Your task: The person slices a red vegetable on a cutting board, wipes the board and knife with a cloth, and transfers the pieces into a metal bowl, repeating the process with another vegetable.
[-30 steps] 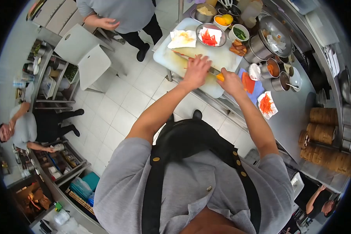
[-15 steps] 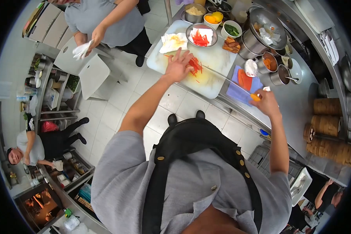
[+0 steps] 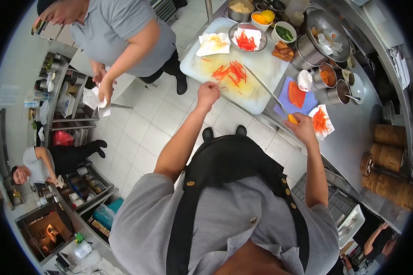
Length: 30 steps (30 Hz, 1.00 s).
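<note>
My left hand (image 3: 209, 95) is curled into a loose fist just off the near edge of the white cutting board (image 3: 261, 101); nothing shows in its fingers. In my right hand (image 3: 304, 130) is the yellow handle of a long knife (image 3: 269, 93), its blade slanting over the board with the tip by a loose pile of thin red strips (image 3: 236, 73). Beside that hand, more orange-red strips (image 3: 320, 120) rest on white paper. A flat orange-red piece (image 3: 297, 95) lies on a purple cloth (image 3: 282, 94).
On the board stand a metal bowl (image 3: 258, 30) with red strips on paper and a stained paper towel (image 3: 214, 44). Browned meat (image 3: 283, 51), pots and bowls line the counter. A co-worker (image 3: 119, 36) holding white gloves or paper stands left; another person (image 3: 41, 167) is further off.
My left hand has lifted off the red strips, drawn back toward me and curled. The knife's blade now points further up over the board. The nearer co-worker has come closer.
</note>
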Tool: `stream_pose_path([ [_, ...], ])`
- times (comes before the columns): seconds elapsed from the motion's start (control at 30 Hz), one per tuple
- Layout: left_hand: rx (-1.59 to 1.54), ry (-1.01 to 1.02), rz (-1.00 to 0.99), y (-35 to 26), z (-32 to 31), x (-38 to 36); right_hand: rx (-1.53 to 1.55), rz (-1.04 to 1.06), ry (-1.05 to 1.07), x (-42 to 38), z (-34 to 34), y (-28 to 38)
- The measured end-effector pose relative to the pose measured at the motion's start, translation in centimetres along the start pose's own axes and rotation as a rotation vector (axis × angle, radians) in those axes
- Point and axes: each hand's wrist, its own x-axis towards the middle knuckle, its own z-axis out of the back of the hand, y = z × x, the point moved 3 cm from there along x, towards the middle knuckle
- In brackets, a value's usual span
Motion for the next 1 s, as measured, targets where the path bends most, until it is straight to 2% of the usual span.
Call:
stream_pose_path([
  [0.03, 0.135, 0.048, -0.102, -0.7, -0.2, 0.4, 0.04, -0.084, 0.031, -0.2, -0.5, -0.6],
  [0.07, 0.107, 0.064, -0.194, -1.5, -0.6, 0.9, 0.08, -0.167, 0.058, -0.3, -1.0, -1.2],
  [0.1, 0.108, 0.064, -0.192, -1.9, -0.7, 1.6, 0.081, -0.168, 0.059, -0.6, -2.1, -1.8],
  [0.17, 0.51, -0.116, -0.66, -4.1, -0.6, 2.5, 0.171, -0.185, -0.069, -2.0, -4.0, -2.7],
  [0.2, 0.508, -0.113, -0.663, -4.4, -0.3, 3.7, 0.093, -0.188, -0.089, -2.7, -4.3, -1.5],
  [0.23, 0.669, -0.248, -0.918, -5.2, 0.4, 4.5, 0.071, -0.248, -0.077, -3.2, -6.0, -2.2],
  [0.27, 0.827, -0.388, -1.173, -5.5, 0.7, 4.8, 0.03, -0.17, -0.139, -3.7, -7.4, -2.3],
  [0.3, 0.824, -0.384, -1.176, -5.5, 1.1, 5.1, -0.011, -0.095, -0.198, -4.4, -8.3, -1.4],
  [0.37, 0.91, -0.228, -0.97, -5.3, 1.2, 6.5, 0.052, -0.161, -0.187, -5.2, -9.7, 0.9],
  [0.4, 0.982, -0.159, -1.021, -4.6, 0.8, 7.4, 0.087, -0.135, -0.198, -5.1, -10.9, 1.6],
  [0.43, 0.981, -0.157, -1.029, -4.7, 0.0, 6.8, 0.119, -0.136, -0.179, -4.7, -11.7, 2.6],
  [0.5, 0.922, -0.028, -1.037, -3.9, -2.9, 4.7, 0.131, -0.137, -0.132, -3.2, -12.3, 4.2],
  [0.57, 0.88, -0.022, -1.08, -5.8, -3.9, 4.8, 0.167, -0.118, -0.163, -2.2, -11.9, 5.2],
  [0.63, 0.788, -0.241, -0.955, -8.8, -3.7, 7.5, 0.196, -0.106, -0.189, -2.1, -11.2, 5.4],
  [0.67, 0.839, -0.355, -0.907, -10.6, -3.8, 8.6, 0.193, -0.109, -0.176, -2.0, -10.7, 5.2],
  [0.7, 0.831, -0.353, -0.919, -10.8, -4.0, 9.6, 0.19, -0.108, -0.165, -1.7, -10.2, 5.2],
  [0.77, 1.145, -0.408, -0.935, -11.4, -4.6, 11.5, 0.197, -0.126, -0.129, -1.6, -9.5, 5.5],
  [0.8, 1.246, -0.17, -0.802, -11.5, -4.6, 12.1, 0.203, -0.143, -0.079, -1.5, -9.3, 5.5],
  [0.83, 1.241, -0.169, -0.815, -12.3, -4.5, 13.2, 0.201, -0.143, -0.092, -1.6, -8.9, 5.4],
  [0.9, 1.318, -0.038, -0.618, -12.9, -3.5, 15.6, 0.207, -0.098, -0.057, -2.4, -8.6, 5.0],
  [0.97, 1.292, -0.116, -0.67, -12.8, -0.7, 14.4, 0.202, -0.107, -0.049, -3.4, -8.0, 4.3],
  [1.0, 1.204, -0.159, -0.759, -12.0, 1.2, 13.7, 0.212, -0.139, -0.073, -3.8, -7.7, 3.9],
])
